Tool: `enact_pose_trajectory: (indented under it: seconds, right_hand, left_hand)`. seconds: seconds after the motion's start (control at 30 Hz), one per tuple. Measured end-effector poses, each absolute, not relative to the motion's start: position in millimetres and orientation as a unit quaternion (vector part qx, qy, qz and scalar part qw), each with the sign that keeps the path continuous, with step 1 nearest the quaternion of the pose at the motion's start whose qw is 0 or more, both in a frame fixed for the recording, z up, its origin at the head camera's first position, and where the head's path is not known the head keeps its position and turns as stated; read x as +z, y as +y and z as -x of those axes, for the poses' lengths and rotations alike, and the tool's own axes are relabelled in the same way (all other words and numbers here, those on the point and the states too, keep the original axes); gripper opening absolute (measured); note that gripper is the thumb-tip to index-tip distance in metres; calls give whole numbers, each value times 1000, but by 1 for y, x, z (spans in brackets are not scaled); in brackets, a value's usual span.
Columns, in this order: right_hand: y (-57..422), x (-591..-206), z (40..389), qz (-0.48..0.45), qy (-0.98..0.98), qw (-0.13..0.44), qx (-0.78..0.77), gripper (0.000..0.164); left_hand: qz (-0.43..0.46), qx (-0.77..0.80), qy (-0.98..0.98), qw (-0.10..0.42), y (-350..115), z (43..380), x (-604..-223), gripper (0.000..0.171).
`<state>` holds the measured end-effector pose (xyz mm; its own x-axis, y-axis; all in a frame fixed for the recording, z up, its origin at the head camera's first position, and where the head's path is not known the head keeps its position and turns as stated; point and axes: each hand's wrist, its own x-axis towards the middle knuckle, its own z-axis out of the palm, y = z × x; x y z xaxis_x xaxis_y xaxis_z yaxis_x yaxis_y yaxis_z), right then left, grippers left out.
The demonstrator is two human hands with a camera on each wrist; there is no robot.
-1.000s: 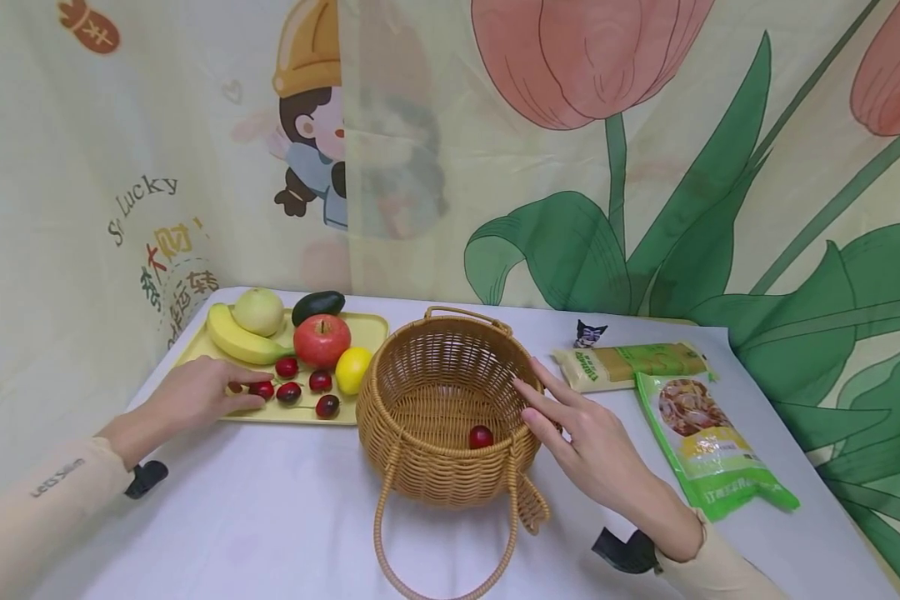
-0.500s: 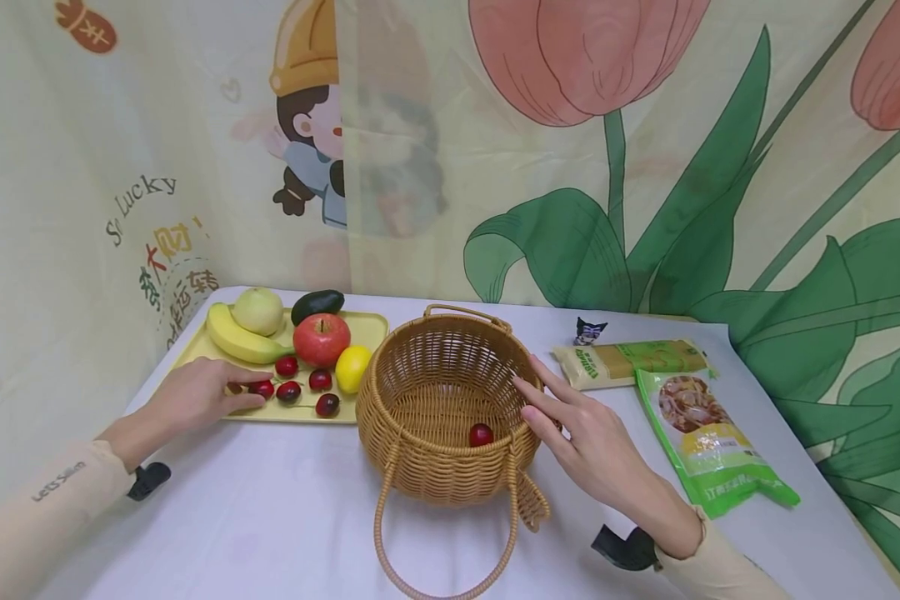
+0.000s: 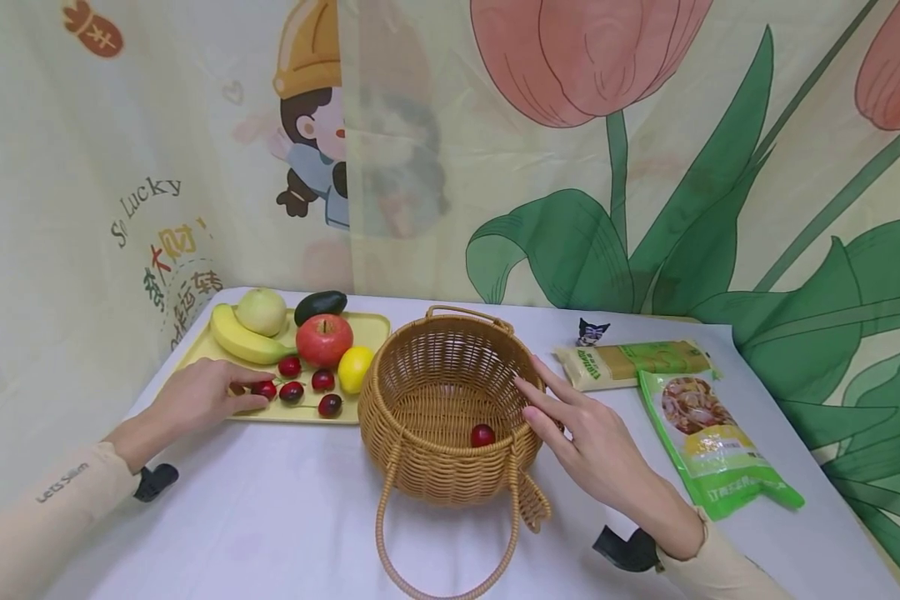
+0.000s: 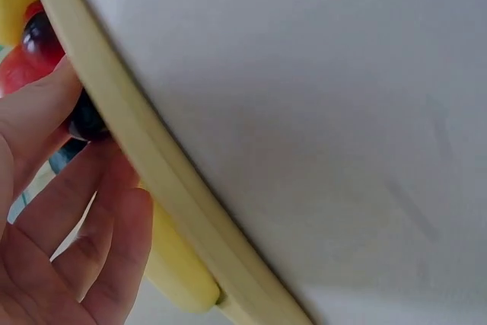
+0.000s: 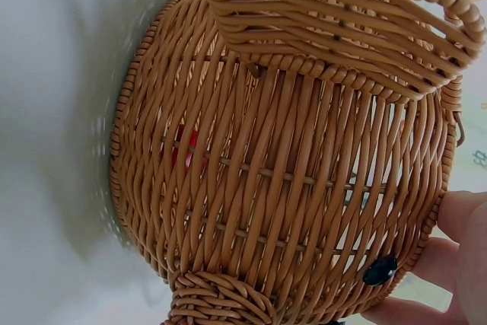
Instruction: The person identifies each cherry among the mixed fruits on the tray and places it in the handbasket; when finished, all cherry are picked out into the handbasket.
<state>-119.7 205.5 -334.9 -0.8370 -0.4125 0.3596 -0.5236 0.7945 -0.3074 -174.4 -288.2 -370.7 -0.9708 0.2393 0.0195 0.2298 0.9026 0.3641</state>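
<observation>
On the yellow tray [image 3: 378, 332], my left hand [image 3: 198, 393] pinches a dark red cherry [image 3: 265, 389] between thumb and fingers. The left wrist view shows that cherry [image 4: 87, 121] just inside the tray's edge, partly covered by the fingers. Several more cherries [image 3: 292, 392] lie close by. A wicker basket [image 3: 450, 475] stands upright beside the tray, with one cherry [image 3: 483, 435] on its floor. My right hand [image 3: 596, 437] rests on the basket's right rim with fairly straight fingers. Through the weave, the right wrist view shows a bit of red.
The tray also bears a banana [image 3: 243, 337], a pale round fruit [image 3: 261, 312], an avocado [image 3: 320, 307], an apple [image 3: 324, 341] and a lemon [image 3: 356, 369]. The basket's handle [image 3: 381, 542] hangs toward the front. Right of it lie a long packet [image 3: 630, 364], a green bag [image 3: 712, 446] and a small figure [image 3: 592, 332].
</observation>
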Motion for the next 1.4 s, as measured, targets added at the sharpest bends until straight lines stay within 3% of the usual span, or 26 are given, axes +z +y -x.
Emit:
enact_pose_trajectory:
  seconds: [0.27,0.63,0.8,1.03,1.4]
  right_hand:
    - [206,-334,120,-249,-937,138,202,42]
    - [206,-333,120,-243,-939,133,202,42]
    - [206,-333,120,-246,-938,135,203,42]
    - [204,-336,120,-250,-936,138,205,41]
    - [205,-336,119,-248,-937,146,198,41]
  left_hand:
    - [-133,174,976,7,-302,172,-350,48]
    - [-156,174,972,-12,-306,175,-290,47]
    - [-197,155,968,-7,-278,183,-256,44]
    - [-241,149,958,43,-215,194,-208,43]
    - [-351,102,927,89,-128,223,-189,31]
